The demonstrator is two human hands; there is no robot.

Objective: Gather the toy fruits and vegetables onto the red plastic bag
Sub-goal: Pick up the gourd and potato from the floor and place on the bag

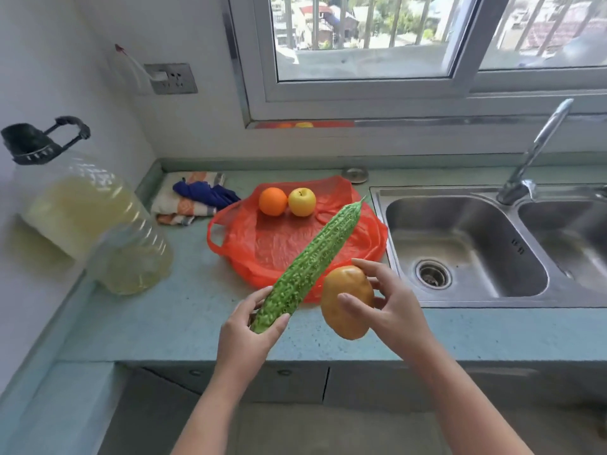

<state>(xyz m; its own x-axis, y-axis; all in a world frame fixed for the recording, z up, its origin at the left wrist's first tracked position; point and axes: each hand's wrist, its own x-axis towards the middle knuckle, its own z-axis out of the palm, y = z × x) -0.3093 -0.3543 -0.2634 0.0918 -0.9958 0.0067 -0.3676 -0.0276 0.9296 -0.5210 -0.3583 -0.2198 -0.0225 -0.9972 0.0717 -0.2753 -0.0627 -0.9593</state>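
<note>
The red plastic bag [272, 244] lies flat on the counter left of the sink. At its far end a toy orange [272, 201] and a yellow toy apple [302, 201] sit side by side. My left hand [244, 333] grips the near end of a long bumpy green bitter gourd [315, 257], which slants up and right above the bag. My right hand [391, 307] holds a brown toy potato [345, 303] just above the bag's near right corner.
A large plastic jug [88, 218] of yellowish liquid stands at the left. A folded cloth with a blue rag [197, 198] lies behind the bag. The steel double sink [466, 244] with a tap [538, 149] is on the right. A round metal lid [354, 175] rests near the wall.
</note>
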